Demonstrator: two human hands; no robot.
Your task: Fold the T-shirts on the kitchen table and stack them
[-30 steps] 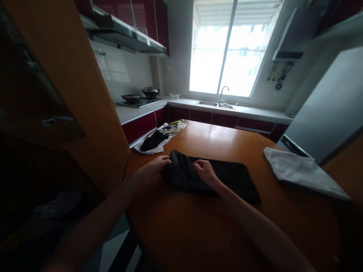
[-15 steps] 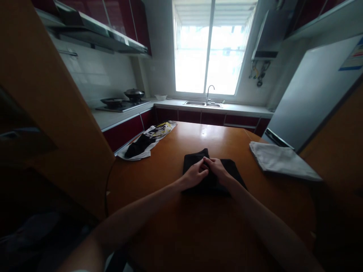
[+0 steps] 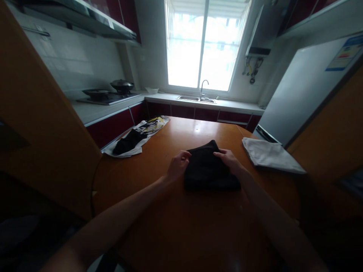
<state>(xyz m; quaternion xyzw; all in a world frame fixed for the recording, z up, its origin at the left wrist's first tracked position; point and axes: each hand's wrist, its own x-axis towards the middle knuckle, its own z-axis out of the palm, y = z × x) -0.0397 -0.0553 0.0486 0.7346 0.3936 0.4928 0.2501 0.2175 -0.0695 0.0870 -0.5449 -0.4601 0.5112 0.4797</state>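
A black folded garment (image 3: 209,170) lies in the middle of the round wooden table (image 3: 181,226). My left hand (image 3: 178,166) grips its left edge with the fingers curled. On the other side, my right hand (image 3: 230,160) holds the garment's right edge, fingers closed over the cloth. Both forearms reach in from the bottom of the view.
A folded white cloth (image 3: 270,155) rests at the table's right edge. A white, black and yellow garment (image 3: 136,137) lies at the table's far left. A wooden cabinet side (image 3: 42,124) stands to the left, a grey fridge (image 3: 306,87) to the right. Counter, stove and sink run along the back.
The long black garment was folded over into a compact square. My hands met at its middle, then moved apart to its left and right edges. The view shifted left.
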